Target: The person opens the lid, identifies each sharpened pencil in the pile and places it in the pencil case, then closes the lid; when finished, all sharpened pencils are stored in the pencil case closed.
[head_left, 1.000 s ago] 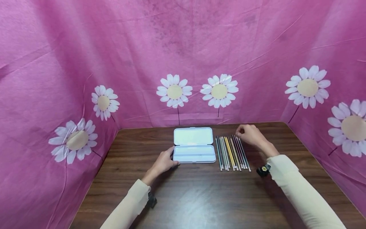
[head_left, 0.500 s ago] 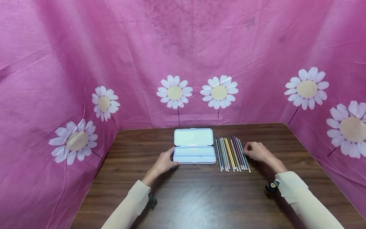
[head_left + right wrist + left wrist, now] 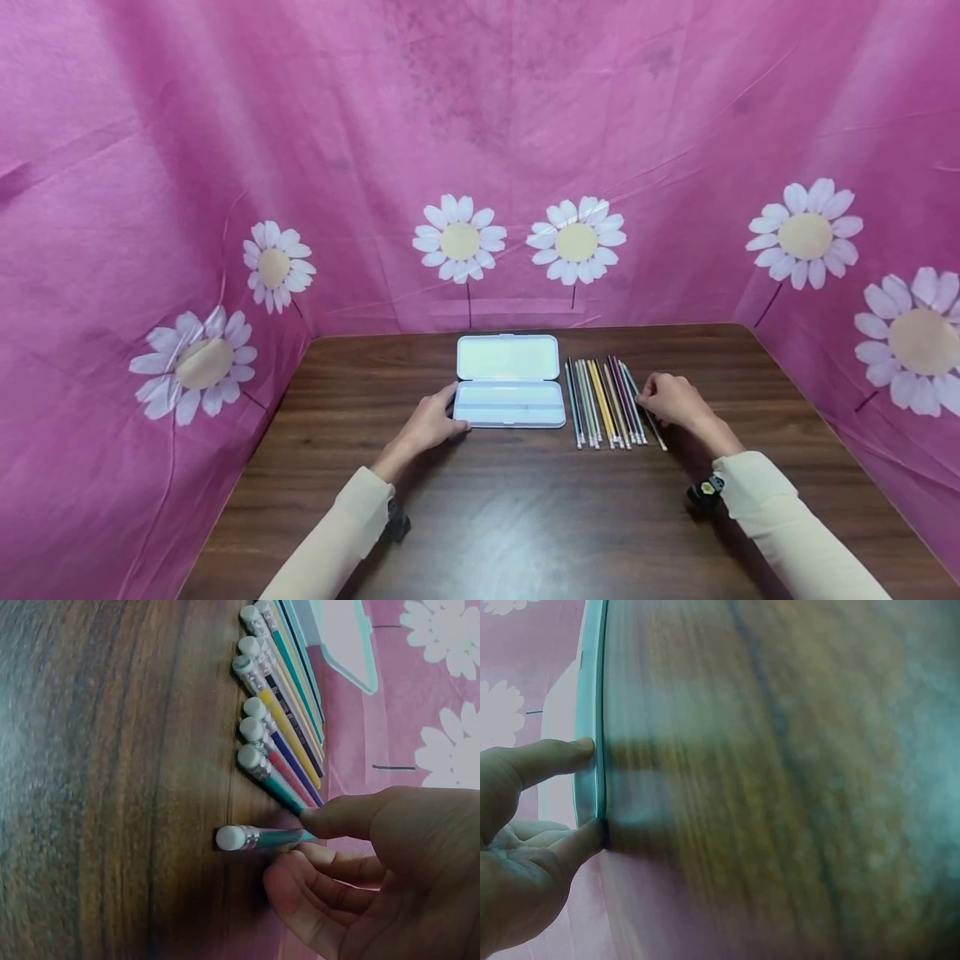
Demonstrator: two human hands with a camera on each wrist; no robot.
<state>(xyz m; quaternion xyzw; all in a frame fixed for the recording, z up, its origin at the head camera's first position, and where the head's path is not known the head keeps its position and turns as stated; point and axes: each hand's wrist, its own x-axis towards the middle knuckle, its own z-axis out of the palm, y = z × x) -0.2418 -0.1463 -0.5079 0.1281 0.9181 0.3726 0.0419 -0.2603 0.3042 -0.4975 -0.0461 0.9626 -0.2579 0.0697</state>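
Observation:
An open white pencil case (image 3: 510, 392) lies on the table, its lid folded back away from me. My left hand (image 3: 429, 423) holds its near left corner; the left wrist view shows the thumb and a finger of that hand (image 3: 540, 795) against the pale rim (image 3: 589, 780). Several pencils (image 3: 603, 404) lie in a row right of the case, white erasers towards me. At the row's right end my right hand (image 3: 673, 402) pinches a teal pencil (image 3: 274, 838) between thumb and fingers. That pencil's eraser end stands apart from the neighbouring green pencil (image 3: 279, 782); its far part is hidden.
The brown wooden table (image 3: 495, 517) extends in front of the case and pencils. A pink cloth (image 3: 360, 150) with white daisies hangs behind and along both sides. Each wrist wears a small dark camera.
My right hand has come down from the pencils' far ends to the row's right side. The rightmost pencil is now pinched, its eraser end shifted right. The left hand stays put.

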